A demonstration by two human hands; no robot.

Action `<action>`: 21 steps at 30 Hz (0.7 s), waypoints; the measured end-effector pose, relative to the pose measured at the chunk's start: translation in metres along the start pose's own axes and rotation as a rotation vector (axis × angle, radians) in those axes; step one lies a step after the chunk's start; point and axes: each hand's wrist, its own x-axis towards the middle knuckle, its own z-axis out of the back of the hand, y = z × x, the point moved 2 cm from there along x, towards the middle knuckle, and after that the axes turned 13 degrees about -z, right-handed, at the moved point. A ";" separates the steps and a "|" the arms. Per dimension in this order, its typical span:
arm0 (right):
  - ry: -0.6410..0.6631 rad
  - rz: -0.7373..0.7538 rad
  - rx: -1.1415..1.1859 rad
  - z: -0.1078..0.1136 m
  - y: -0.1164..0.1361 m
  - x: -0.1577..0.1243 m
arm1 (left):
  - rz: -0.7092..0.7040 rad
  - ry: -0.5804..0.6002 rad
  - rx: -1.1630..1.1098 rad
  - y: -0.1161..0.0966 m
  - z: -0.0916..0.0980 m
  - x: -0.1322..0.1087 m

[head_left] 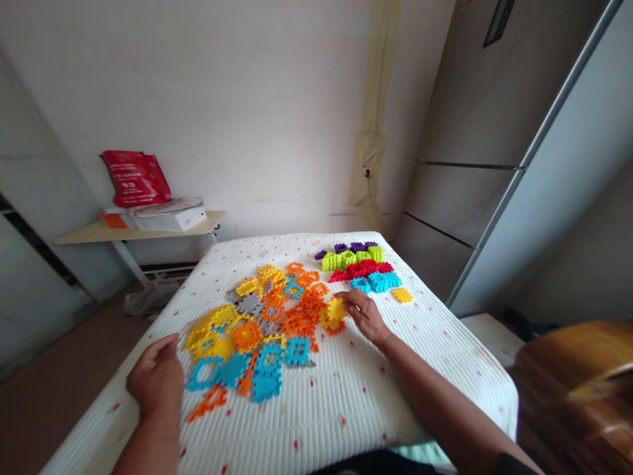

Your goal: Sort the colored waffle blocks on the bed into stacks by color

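My right hand [364, 315] pinches a yellow interlocking tile [337, 309] by its edge at the right side of a loose, mixed pile. My left hand [157, 375] is curled at the pile's left edge, close to the yellow tiles [210, 333]; its fingertips are partly hidden, and what they hold, if anything, does not show. Orange tiles [299, 316] fill the pile's middle, with grey tiles [250, 304] among them. Blue tiles [235, 369] lie at its near side, some solid and some with cut-out centres. An orange triangular piece [208, 402] rests nearest to me.
Sorted rows of purple [357, 247], green [349, 259], red [363, 269] and blue tiles [384, 282] stand at the table's far right. A single yellow tile [403, 295] lies beside them. The table has a white spotted cover [346, 402]. A fridge [459, 165] stands right.
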 end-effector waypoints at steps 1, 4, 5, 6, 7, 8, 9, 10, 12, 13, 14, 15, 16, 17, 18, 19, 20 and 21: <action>0.035 -0.063 0.017 0.006 -0.007 0.000 | 0.000 0.002 0.007 0.000 0.001 0.000; 0.148 -0.206 -0.016 0.019 -0.029 -0.001 | -0.003 0.010 0.032 -0.001 0.002 0.001; 0.176 -0.223 -0.055 0.022 -0.035 -0.002 | -0.006 0.015 0.038 -0.002 0.003 0.001; 0.190 -0.230 -0.104 0.024 -0.039 -0.003 | -0.006 0.018 0.040 -0.003 0.003 0.001; 0.185 -0.232 -0.159 0.025 -0.043 -0.005 | -0.004 0.020 0.042 -0.005 0.003 0.001; 0.166 -0.235 -0.217 0.026 -0.046 -0.007 | -0.002 0.022 0.045 -0.006 0.004 0.000; 0.137 -0.248 -0.275 0.026 -0.047 -0.010 | 0.001 0.025 0.048 -0.008 0.004 0.000; 0.097 -0.276 -0.329 0.026 -0.047 -0.012 | 0.006 0.029 0.052 -0.009 0.004 0.000; 0.017 -0.351 -0.417 0.025 -0.045 -0.019 | 0.009 0.032 0.063 -0.013 0.004 -0.001; -0.008 -0.384 -0.454 0.024 -0.043 -0.022 | 0.010 0.032 0.068 -0.014 0.004 -0.002; -0.023 -0.412 -0.489 0.023 -0.040 -0.025 | 0.015 0.032 0.072 -0.015 0.004 -0.002; -0.025 -0.429 -0.525 0.022 -0.037 -0.028 | 0.017 0.031 0.077 -0.016 0.004 -0.002; -0.017 -0.439 -0.560 0.020 -0.034 -0.030 | 0.017 0.030 0.082 -0.016 0.004 -0.002; -0.003 -0.447 -0.593 0.018 -0.032 -0.032 | 0.014 0.029 0.086 -0.017 0.004 -0.002; 0.006 -0.460 -0.621 0.017 -0.030 -0.033 | 0.011 0.029 0.089 -0.017 0.004 -0.002; 0.010 -0.479 -0.644 0.016 -0.028 -0.035 | 0.005 0.030 0.092 -0.017 0.004 -0.002; 0.012 -0.496 -0.660 0.015 -0.027 -0.035 | 0.000 0.032 0.091 -0.018 0.005 -0.002; 0.012 -0.512 -0.667 0.015 -0.026 -0.036 | -0.001 0.033 0.089 -0.018 0.005 -0.002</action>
